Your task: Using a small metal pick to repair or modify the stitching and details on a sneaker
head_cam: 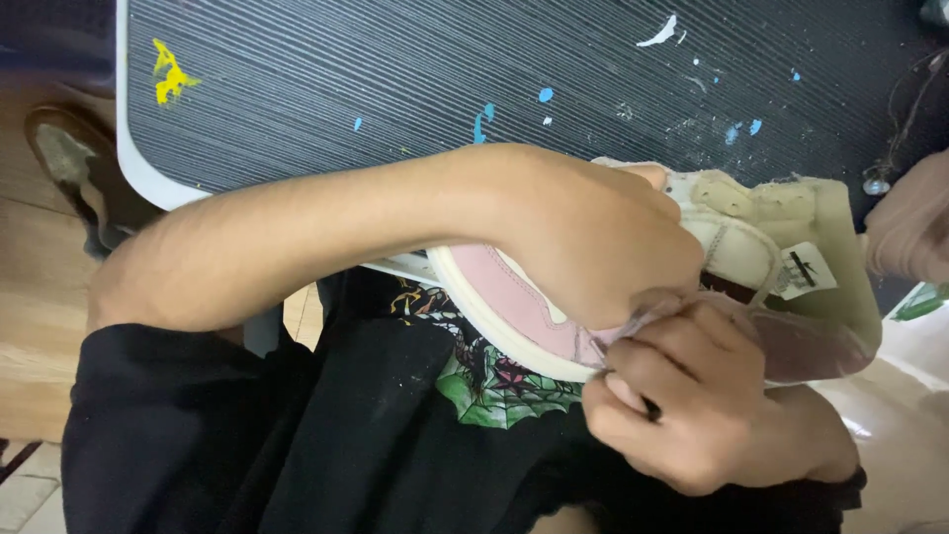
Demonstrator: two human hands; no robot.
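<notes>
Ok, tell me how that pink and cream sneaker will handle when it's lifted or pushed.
The sneaker probably feels light for its size. Its thick cream sole looks stiff, so it should hold shape. The padded collar and tongue look soft, likely to fold under the left hand and right hand gripping it.

Shoe (751, 257) over table (395, 79) edge, between left hand (593, 232) above, right hand (692, 405) below.

place: I sit in what looks like a craft or hobby workspace | evidence: my dark ribbed surface (326, 79) with a white rim is flecked with yellow paint (170, 71), blue paint dabs (482, 121) and white paint (660, 32) | floor: pale wooden floor (40, 326) beneath me
</notes>
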